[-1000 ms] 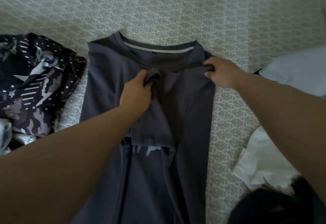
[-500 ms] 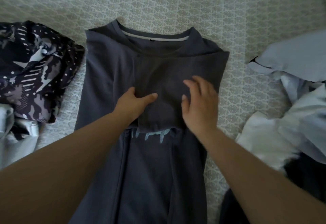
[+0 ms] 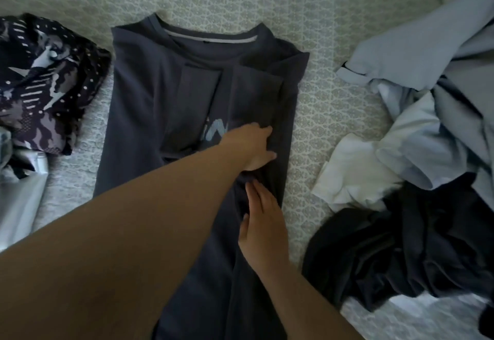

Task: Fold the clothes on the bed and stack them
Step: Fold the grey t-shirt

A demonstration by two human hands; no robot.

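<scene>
Two flat-fingered hands, left hand (image 3: 252,147) and right hand (image 3: 263,222), on soft, matte grey T-shirt (image 3: 149,93); sleeves in.

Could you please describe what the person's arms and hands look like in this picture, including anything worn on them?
Both forearms are bare as far as the view reaches: no sleeve or cuff shows on either. The left hand and the right hand wear no gloves, and no watch, bracelet or ring can be seen. The nails look short and unpainted, though the dim light and blur make that hard to confirm.
</scene>
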